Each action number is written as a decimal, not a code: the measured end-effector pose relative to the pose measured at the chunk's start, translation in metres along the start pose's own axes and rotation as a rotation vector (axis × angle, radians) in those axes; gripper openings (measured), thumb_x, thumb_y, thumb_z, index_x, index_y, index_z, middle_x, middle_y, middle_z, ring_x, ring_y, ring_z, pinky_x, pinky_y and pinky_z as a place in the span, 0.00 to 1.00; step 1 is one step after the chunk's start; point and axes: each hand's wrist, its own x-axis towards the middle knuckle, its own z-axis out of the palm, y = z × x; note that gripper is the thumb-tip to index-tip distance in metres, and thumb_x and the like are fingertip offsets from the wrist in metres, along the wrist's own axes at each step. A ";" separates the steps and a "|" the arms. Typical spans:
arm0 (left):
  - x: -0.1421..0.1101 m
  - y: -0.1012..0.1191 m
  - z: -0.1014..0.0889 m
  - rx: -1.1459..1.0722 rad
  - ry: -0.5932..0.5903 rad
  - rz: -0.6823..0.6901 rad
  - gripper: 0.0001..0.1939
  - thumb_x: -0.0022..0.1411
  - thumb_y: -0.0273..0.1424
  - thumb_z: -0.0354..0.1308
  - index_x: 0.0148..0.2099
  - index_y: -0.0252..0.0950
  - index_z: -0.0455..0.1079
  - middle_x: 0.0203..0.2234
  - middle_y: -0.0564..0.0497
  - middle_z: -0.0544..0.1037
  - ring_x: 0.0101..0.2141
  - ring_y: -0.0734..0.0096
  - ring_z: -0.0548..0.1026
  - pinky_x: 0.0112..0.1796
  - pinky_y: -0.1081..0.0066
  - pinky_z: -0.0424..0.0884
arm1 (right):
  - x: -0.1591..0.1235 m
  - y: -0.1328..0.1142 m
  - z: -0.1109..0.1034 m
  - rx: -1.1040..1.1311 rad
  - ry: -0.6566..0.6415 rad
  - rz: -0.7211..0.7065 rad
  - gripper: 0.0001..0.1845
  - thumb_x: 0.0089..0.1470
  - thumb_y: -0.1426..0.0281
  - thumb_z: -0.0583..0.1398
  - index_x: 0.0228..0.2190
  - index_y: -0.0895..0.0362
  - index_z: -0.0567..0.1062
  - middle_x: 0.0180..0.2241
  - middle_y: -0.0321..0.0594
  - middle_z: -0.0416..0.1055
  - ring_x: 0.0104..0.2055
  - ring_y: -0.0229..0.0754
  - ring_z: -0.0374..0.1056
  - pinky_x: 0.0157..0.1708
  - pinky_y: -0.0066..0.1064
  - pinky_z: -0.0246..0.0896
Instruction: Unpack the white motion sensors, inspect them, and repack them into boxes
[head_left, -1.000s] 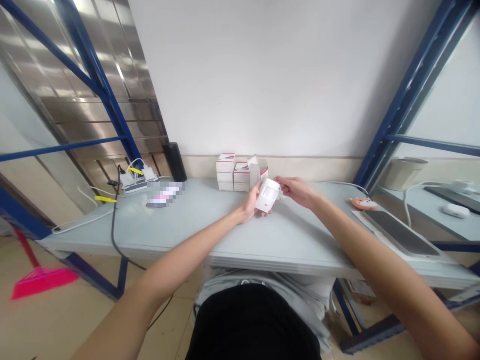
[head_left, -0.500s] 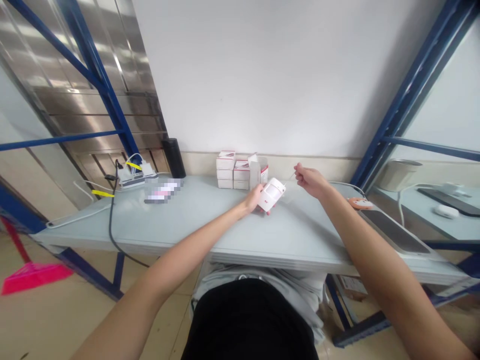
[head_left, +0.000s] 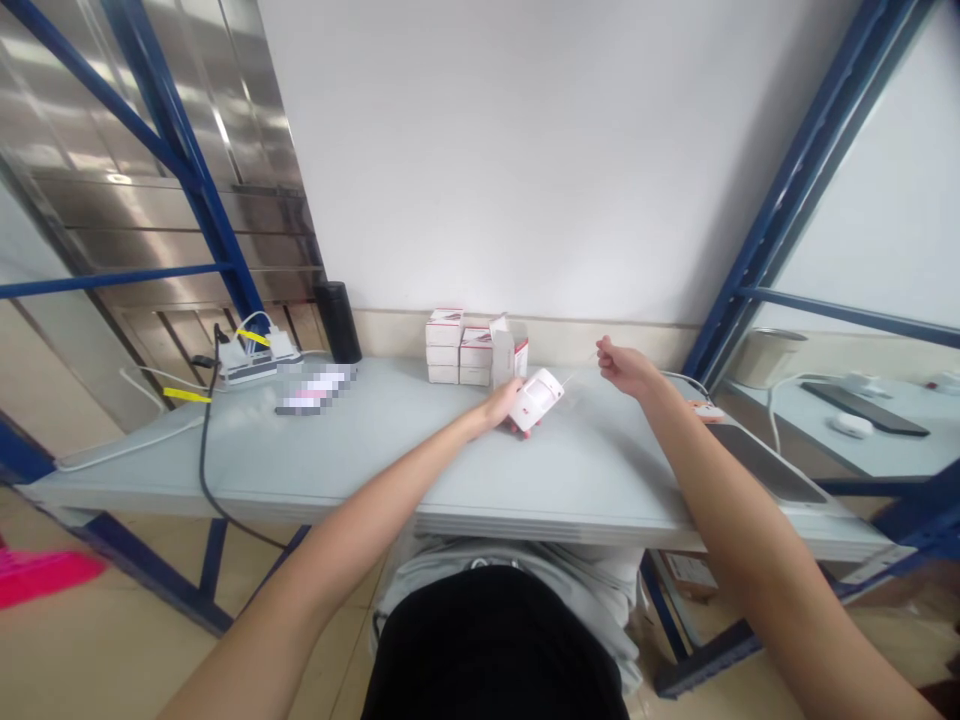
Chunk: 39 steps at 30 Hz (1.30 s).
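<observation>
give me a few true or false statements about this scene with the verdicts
The left hand holds a white motion sensor. True.

The right hand also grips the sensor. False: it is held apart from the sensor, with a thin strand running from its fingers toward it.

Small white boxes with red trim stand stacked behind the hands. True.

The power strip sits at the right end of the table. False: it sits toward the left end, beside a black bottle.
</observation>
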 end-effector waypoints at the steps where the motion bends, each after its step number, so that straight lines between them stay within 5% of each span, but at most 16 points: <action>1: 0.000 0.000 -0.001 0.004 -0.007 -0.001 0.26 0.77 0.43 0.34 0.48 0.34 0.70 0.25 0.45 0.82 0.18 0.66 0.78 0.17 0.74 0.59 | 0.001 -0.001 -0.001 0.007 0.000 0.004 0.16 0.65 0.58 0.66 0.31 0.55 0.70 0.22 0.30 0.58 0.20 0.31 0.51 0.14 0.20 0.44; 10: -0.001 0.002 -0.005 0.006 -0.067 -0.043 0.27 0.77 0.46 0.35 0.47 0.34 0.71 0.26 0.44 0.82 0.19 0.65 0.77 0.19 0.72 0.61 | 0.011 -0.002 -0.024 0.090 0.024 0.081 0.15 0.72 0.65 0.59 0.30 0.55 0.69 0.21 0.29 0.58 0.19 0.30 0.51 0.14 0.18 0.45; 12: -0.002 0.003 -0.009 -0.007 -0.102 -0.068 0.28 0.77 0.46 0.34 0.47 0.34 0.70 0.26 0.44 0.82 0.19 0.64 0.77 0.20 0.71 0.63 | 0.016 -0.001 -0.031 0.093 0.044 0.099 0.12 0.72 0.65 0.60 0.34 0.56 0.72 0.24 0.32 0.64 0.21 0.31 0.57 0.17 0.19 0.53; 15: -0.004 0.006 -0.016 -0.033 -0.155 -0.115 0.28 0.77 0.45 0.33 0.46 0.33 0.70 0.26 0.43 0.81 0.20 0.64 0.76 0.21 0.71 0.64 | 0.023 0.000 -0.041 0.084 0.069 0.128 0.12 0.70 0.62 0.62 0.48 0.57 0.77 0.44 0.42 0.77 0.38 0.38 0.74 0.36 0.31 0.75; 18: -0.008 0.009 -0.024 -0.068 -0.197 -0.166 0.27 0.77 0.44 0.33 0.46 0.33 0.70 0.25 0.43 0.80 0.21 0.64 0.75 0.21 0.71 0.63 | 0.028 0.000 -0.049 0.080 0.088 0.155 0.20 0.69 0.60 0.63 0.57 0.54 0.75 0.59 0.47 0.73 0.54 0.48 0.74 0.53 0.47 0.75; 29: -0.005 0.006 -0.039 -0.180 -0.322 -0.340 0.21 0.71 0.47 0.44 0.42 0.36 0.66 0.25 0.43 0.75 0.20 0.68 0.67 0.21 0.73 0.58 | 0.032 0.001 -0.085 0.098 0.148 0.213 0.20 0.69 0.60 0.63 0.57 0.54 0.75 0.59 0.48 0.73 0.54 0.48 0.74 0.53 0.47 0.75; 39: -0.012 0.000 -0.042 -0.208 -0.423 -0.283 0.22 0.71 0.43 0.46 0.48 0.29 0.72 0.34 0.37 0.81 0.30 0.59 0.78 0.27 0.69 0.65 | 0.040 0.020 -0.085 0.065 0.212 0.156 0.20 0.69 0.60 0.63 0.58 0.54 0.75 0.59 0.48 0.73 0.54 0.48 0.74 0.53 0.47 0.75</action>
